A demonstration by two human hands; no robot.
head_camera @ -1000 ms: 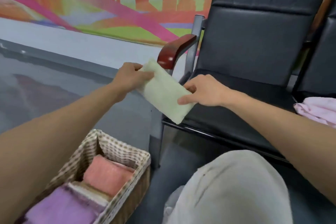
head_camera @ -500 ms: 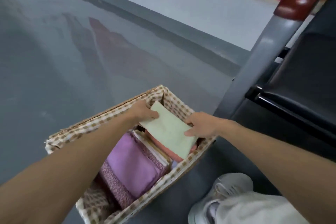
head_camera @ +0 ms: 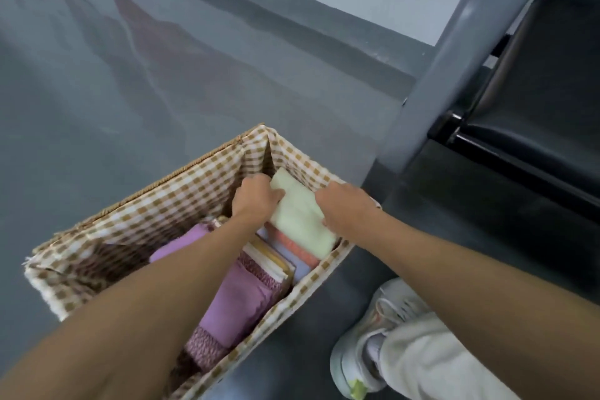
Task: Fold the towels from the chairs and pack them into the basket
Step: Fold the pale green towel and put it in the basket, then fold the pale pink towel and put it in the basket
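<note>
A folded pale green towel (head_camera: 300,221) lies at the far end of the wicker basket (head_camera: 168,201), which has a brown-and-white checked lining. My left hand (head_camera: 255,198) grips the towel's left edge. My right hand (head_camera: 344,208) holds its right edge, fingers curled over it. The green towel rests on a folded salmon-pink towel (head_camera: 292,245). Beside these stand a folded purple towel (head_camera: 237,302), a patterned mauve one and a few striped pale ones.
The basket stands on a glossy grey floor. A grey metal chair leg (head_camera: 454,58) rises just right of the basket, with the black seat (head_camera: 535,91) behind it. My white shoe (head_camera: 367,344) and light trouser leg are at the lower right.
Both hands carried the green towel from the chair seat down into the basket. Since half a second ago it has sunk lower onto the pink towel.
</note>
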